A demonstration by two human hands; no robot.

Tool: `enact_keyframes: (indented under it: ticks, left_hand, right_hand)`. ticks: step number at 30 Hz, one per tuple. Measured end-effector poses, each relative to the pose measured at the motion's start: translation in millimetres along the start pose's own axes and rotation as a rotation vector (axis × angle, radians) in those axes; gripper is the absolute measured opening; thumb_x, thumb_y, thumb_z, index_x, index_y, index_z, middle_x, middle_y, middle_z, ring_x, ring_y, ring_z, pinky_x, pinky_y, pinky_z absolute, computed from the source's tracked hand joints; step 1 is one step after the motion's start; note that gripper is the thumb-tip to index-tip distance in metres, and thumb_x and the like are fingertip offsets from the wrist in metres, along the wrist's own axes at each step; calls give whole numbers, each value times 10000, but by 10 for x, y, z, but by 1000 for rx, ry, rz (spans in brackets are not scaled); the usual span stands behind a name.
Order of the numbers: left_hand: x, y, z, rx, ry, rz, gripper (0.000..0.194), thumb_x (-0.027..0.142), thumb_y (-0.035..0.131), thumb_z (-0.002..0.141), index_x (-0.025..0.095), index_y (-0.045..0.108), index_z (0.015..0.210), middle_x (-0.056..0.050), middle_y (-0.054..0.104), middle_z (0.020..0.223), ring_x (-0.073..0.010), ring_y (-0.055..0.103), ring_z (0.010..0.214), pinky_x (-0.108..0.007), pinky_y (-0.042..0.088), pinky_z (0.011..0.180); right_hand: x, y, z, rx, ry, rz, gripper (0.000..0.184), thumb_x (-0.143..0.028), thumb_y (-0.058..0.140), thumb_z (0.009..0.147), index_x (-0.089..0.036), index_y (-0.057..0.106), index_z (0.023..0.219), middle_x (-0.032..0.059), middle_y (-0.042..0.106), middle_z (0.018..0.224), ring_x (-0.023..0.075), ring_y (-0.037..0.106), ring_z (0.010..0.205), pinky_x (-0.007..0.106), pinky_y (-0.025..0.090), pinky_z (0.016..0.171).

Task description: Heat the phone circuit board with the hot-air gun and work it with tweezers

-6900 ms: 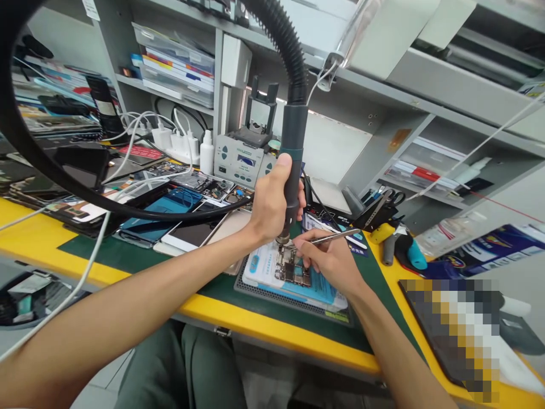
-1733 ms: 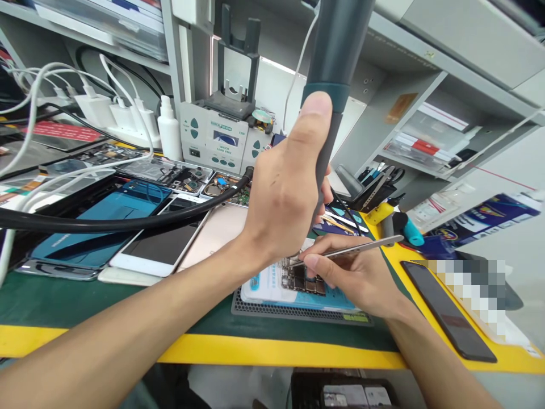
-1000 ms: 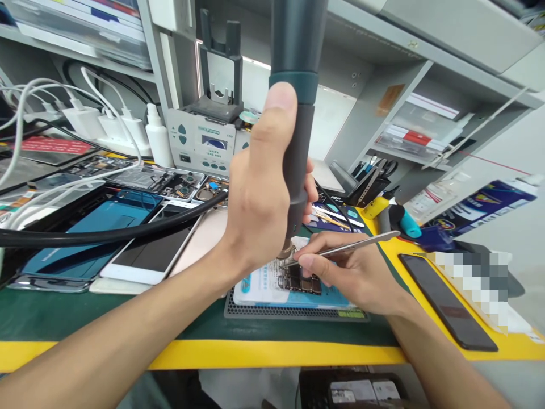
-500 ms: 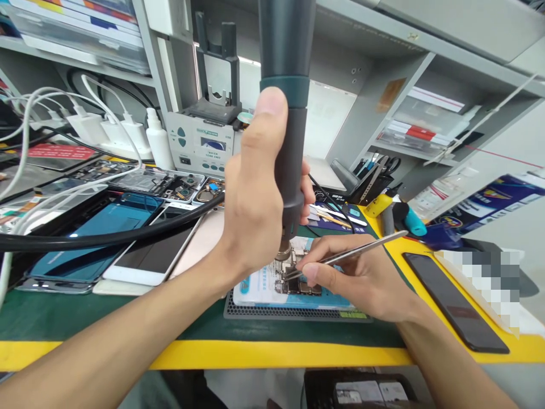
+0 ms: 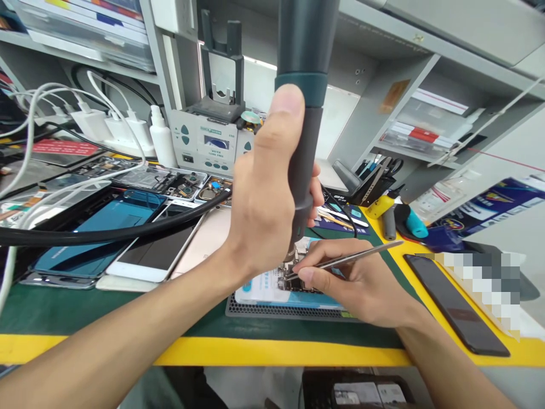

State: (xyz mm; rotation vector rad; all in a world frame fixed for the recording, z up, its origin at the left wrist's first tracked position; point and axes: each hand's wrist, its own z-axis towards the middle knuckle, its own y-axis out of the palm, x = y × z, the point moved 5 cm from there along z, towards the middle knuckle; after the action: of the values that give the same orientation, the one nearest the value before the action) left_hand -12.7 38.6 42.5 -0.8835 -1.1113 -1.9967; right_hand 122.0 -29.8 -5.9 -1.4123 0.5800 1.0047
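My left hand [image 5: 266, 199] is wrapped round the grey handle of a hot-air tool [image 5: 304, 96] held upright, its metal nozzle just above a small circuit board [image 5: 292, 281]. The board lies on a blue-and-white holder [image 5: 259, 289] over a dark perforated mat [image 5: 255, 309]. My right hand [image 5: 357, 284] pinches silver tweezers [image 5: 353, 257], whose tips touch the board right beside the nozzle. The fingers hide much of the board.
Several phones and screens [image 5: 128, 227] lie at the left, crossed by the tool's black hose [image 5: 106, 234]. A rework station [image 5: 210, 145] and chargers stand behind. Hand tools [image 5: 389, 218] lie at the right, a dark phone [image 5: 455, 309] on the yellow bench edge [image 5: 255, 358].
The view has closed in on the bench since the oldest frame. In the last half second both hands and the hot-air tool shifted slightly right; the grips are unchanged.
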Motion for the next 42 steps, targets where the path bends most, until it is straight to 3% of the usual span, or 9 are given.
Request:
enact_keyframes:
  ticks: [6, 12, 18, 27, 42]
  left_hand:
    - [31, -9, -5, -5, 20, 13, 623, 589, 340, 1061, 170, 652, 721, -19, 551, 561, -144, 603, 470, -257, 470, 478]
    - [49, -4, 1, 22, -5, 2, 658, 608, 327, 1057, 149, 647, 711, -16, 542, 549, -135, 615, 464, -251, 470, 492]
    - [44, -8, -1, 21, -23, -61, 602, 652, 415, 1027, 185, 604, 698, -39, 572, 573, -171, 619, 482, -289, 471, 472]
    - [61, 1, -17, 29, -57, -59, 630, 660, 374, 1030, 192, 608, 679, -72, 601, 577, -197, 599, 480, -325, 459, 451]
    - [-2, 9, -34, 30, -66, -70, 659, 666, 399, 1010, 190, 577, 590, -57, 596, 589, -166, 621, 505, -288, 496, 467]
  right_hand:
    - [-42, -41, 8, 17, -50, 13, 225, -314, 728, 989, -172, 762, 817, 50, 723, 709, 169, 622, 643, 265, 482, 564]
    - [-71, -87, 7, 39, -18, 41, 260, -361, 734, 991, -173, 748, 813, 37, 694, 685, 138, 551, 552, 260, 436, 490]
    - [-68, -94, 5, 53, -22, 65, 230, -321, 735, 993, -165, 740, 823, 32, 694, 695, 122, 546, 545, 243, 423, 471]
    - [-40, -92, -3, 44, -34, 87, 183, -269, 724, 1004, -166, 738, 854, 11, 692, 715, 101, 555, 556, 216, 432, 483]
    - [-43, -79, 4, 62, -31, 131, 203, -277, 732, 992, -160, 734, 827, 11, 681, 698, 97, 546, 542, 217, 437, 480]
